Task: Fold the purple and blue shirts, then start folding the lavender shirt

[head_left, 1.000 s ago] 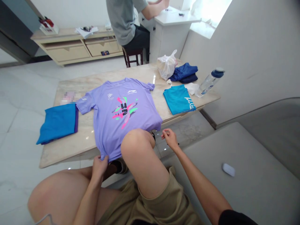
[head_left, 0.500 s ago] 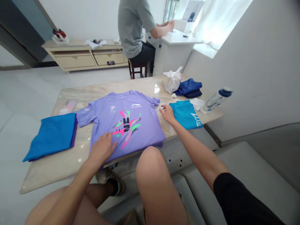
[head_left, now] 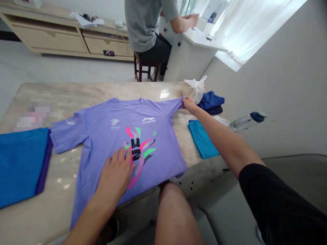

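A purple T-shirt [head_left: 107, 136] with a bright print lies spread on the marble-topped table [head_left: 63, 92], its lower part reaching the near edge. My left hand [head_left: 119, 170] rests flat on the shirt's front beside the print, fingers spread. My right hand [head_left: 189, 103] pinches the end of the sleeve on the right, which is pulled out straight. A folded blue garment [head_left: 22, 160] lies on a dark purple one [head_left: 44, 166] at the left. Under my right forearm, a folded teal garment [head_left: 201, 139] is partly hidden.
A white plastic bag [head_left: 198, 88] and dark blue clothing [head_left: 212, 100] sit at the table's back right. A clear bottle [head_left: 246, 120] stands tilted in view at the right. Beyond the table, a person [head_left: 143, 27] sits on a stool by a white cabinet [head_left: 189, 51].
My right hand has moved up and away from beside the teal garment and taken hold of the shirt's sleeve, now stretched outward. My left hand still lies on the shirt. The view has moved closer.
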Demonstrator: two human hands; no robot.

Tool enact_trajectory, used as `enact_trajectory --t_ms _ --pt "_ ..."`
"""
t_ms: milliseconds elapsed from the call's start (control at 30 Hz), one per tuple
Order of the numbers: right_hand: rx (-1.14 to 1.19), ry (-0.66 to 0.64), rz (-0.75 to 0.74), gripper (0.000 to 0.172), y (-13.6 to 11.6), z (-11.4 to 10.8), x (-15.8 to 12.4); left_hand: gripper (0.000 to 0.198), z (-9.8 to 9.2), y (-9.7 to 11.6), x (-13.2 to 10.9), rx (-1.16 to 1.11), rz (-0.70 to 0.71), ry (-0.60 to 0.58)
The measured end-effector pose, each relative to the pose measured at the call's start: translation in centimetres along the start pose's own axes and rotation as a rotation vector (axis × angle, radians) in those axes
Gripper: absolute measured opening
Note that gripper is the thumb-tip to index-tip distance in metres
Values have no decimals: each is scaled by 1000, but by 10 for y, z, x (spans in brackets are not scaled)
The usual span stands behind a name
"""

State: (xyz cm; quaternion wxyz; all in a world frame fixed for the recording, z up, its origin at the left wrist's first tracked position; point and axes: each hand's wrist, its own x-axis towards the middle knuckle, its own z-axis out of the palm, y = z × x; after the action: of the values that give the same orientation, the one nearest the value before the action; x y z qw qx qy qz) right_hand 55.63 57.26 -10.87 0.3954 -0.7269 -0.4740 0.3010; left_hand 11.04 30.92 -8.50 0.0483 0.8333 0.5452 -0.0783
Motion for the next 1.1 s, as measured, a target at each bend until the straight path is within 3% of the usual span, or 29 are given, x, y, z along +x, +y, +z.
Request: enact_trajectory --t_ms 100,200,333,433,533,600,700,767,833,933,1033,1100 --pt "-106 25 41 8 -5 8 17 57 8 3 4 -35 21 -17" --pt "-234 62 -44 8 -5 21 31 64 17 6 7 -74 39 -26" --pt "-395 153 -146 26 2 19 36 80 19 11 10 -77 -46 -147" --pt "-592 193 -149 34 7 0 22 89 14 14 12 -67 -111 -239" --pt "-742 163 -208 44 8 -12 -7 90 9 16 12 -58 -125 -256" --pt "-803 70 -325 50 11 -9 -34 92 7 16 11 -44 -125 -250" --pt "-863 -174 -472 63 26 11 -80 103 8 17 8 -20 -158 -244" --pt "-914 -251 -386 71 39 24 -107 108 13 17 5 -7 -188 -241" --pt "-946 -242 -261 76 48 27 -123 109 19 16 2 2 -202 -229" --pt "-941 -207 -210 68 50 16 -122 112 26 14 -6 4 -194 -202" --pt "-864 -145 -324 56 45 5 -100 99 21 6 -15 -2 -131 -146" --pt "-814 -184 -391 58 46 7 -85 87 16 -2 -18 -32 -98 -97"
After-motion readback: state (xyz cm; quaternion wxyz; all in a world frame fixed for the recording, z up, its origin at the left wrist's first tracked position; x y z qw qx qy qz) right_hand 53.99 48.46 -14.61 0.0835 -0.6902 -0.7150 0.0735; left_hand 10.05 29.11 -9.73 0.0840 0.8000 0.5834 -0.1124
